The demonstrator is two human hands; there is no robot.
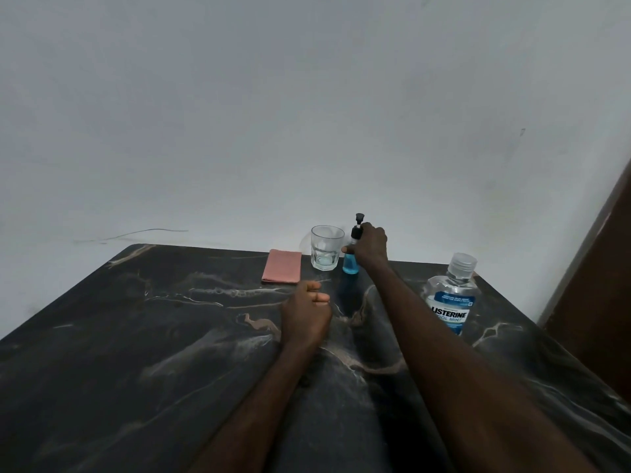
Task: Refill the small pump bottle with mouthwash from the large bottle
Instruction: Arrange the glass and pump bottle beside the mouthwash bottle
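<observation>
Here the small pump bottle [351,264] is grasped by the right hand [370,247]; the left hand [305,314] is clenched on the table [136,353], empty.

An empty clear glass [327,247] stands just left of the right hand; a folded pink cloth [282,271] lies beyond the left hand on the dark marbled table [136,353].

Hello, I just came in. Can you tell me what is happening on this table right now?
A person is at a dark marble table. The right hand is closed around the small pump bottle, which stands upright near the wall with blue liquid in its lower part and its pump on. The left hand rests on the table in a loose fist, holding nothing. The large mouthwash bottle stands to the right, capped. A glass and a pink cloth sit beside the pump bottle.
</observation>
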